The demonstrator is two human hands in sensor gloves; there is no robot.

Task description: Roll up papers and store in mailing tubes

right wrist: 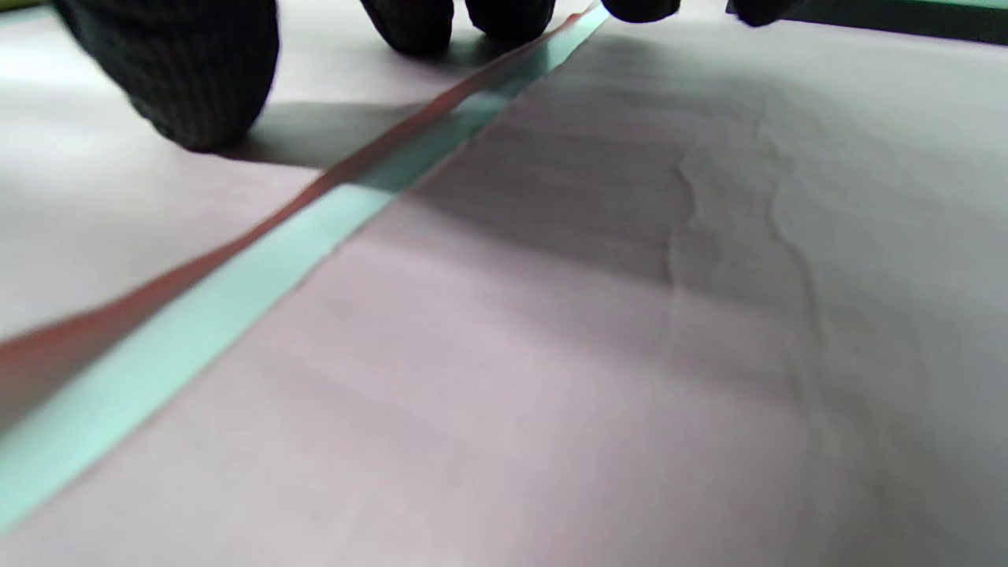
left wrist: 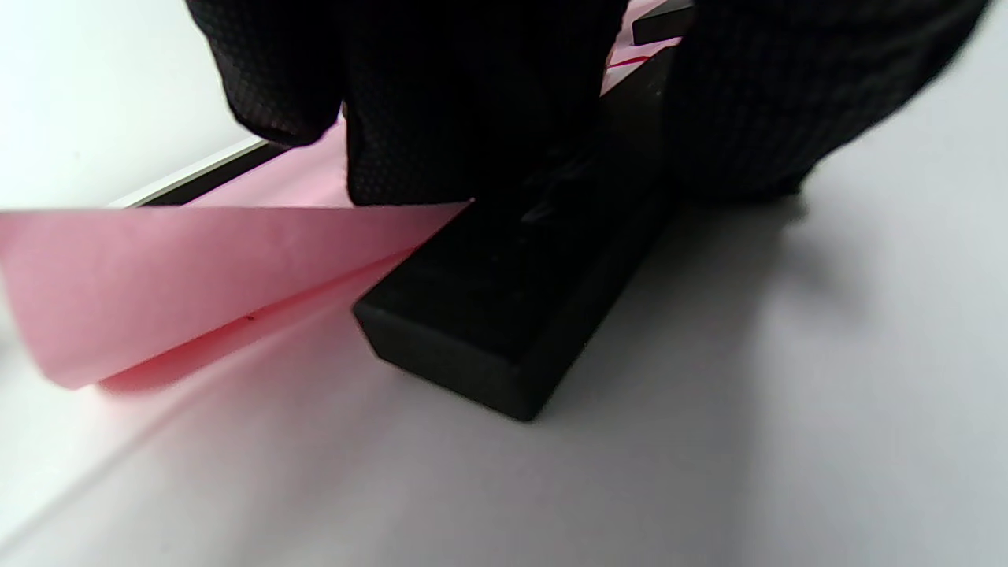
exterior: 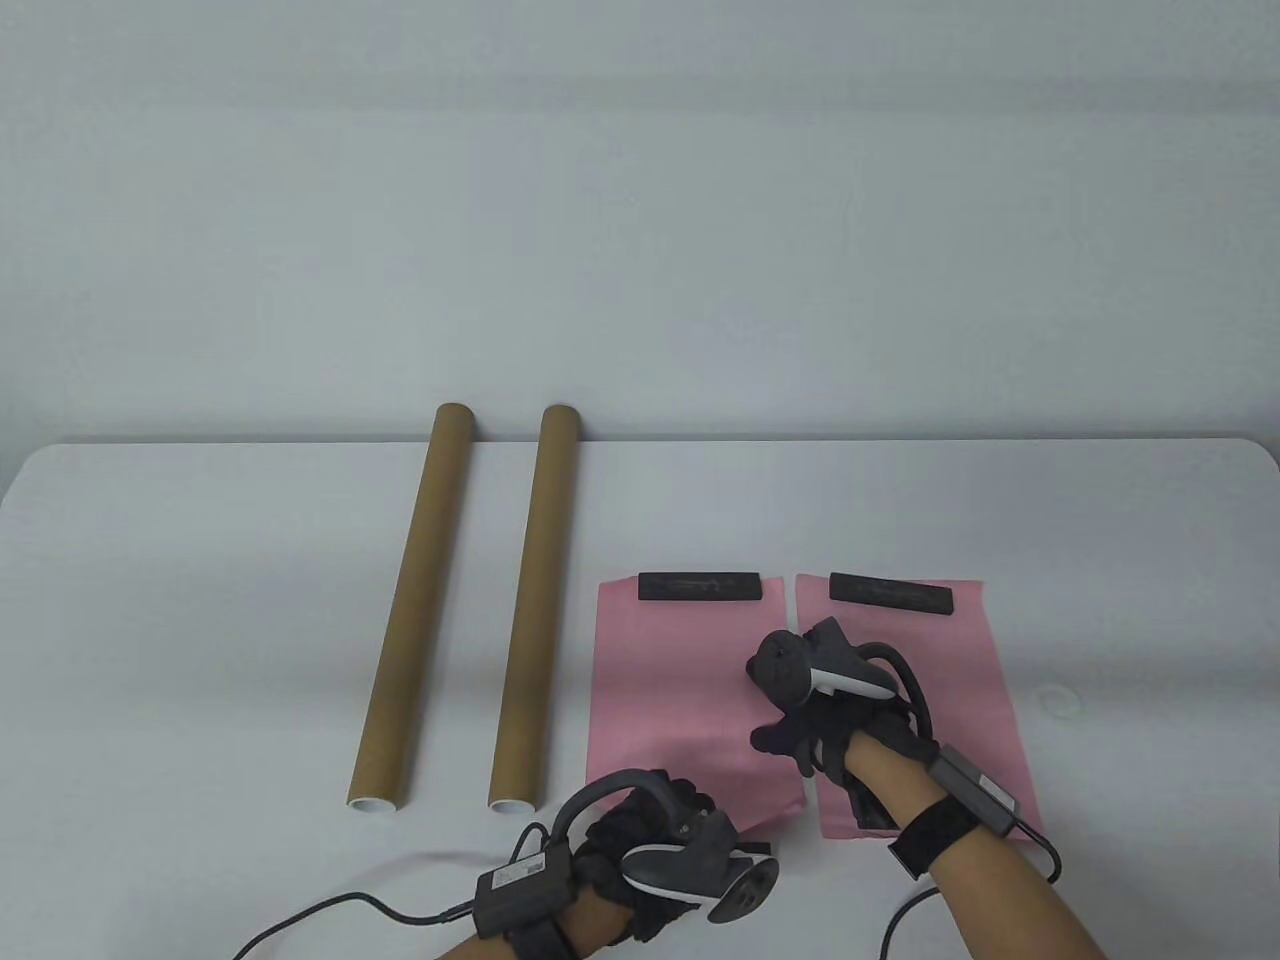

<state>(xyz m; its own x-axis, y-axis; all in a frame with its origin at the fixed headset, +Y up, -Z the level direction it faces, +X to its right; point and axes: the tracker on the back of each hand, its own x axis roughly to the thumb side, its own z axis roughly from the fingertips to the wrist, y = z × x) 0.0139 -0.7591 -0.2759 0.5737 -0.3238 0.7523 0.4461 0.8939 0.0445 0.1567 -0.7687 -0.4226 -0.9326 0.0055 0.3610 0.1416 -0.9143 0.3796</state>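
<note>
Left hand (exterior: 655,850) pinches the thin, floppy pink sheet (exterior: 660,700) at its near corner; right hand (exterior: 820,730) fingers spread flat.

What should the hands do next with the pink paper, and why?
Probably the left hand should lift its black block away. That block sits by the near edge of the left pink sheet, whose corner already curls up. Another black bar pins the far edge, so that likely comes off too before rolling. The right hand rests across both sheets.
</note>
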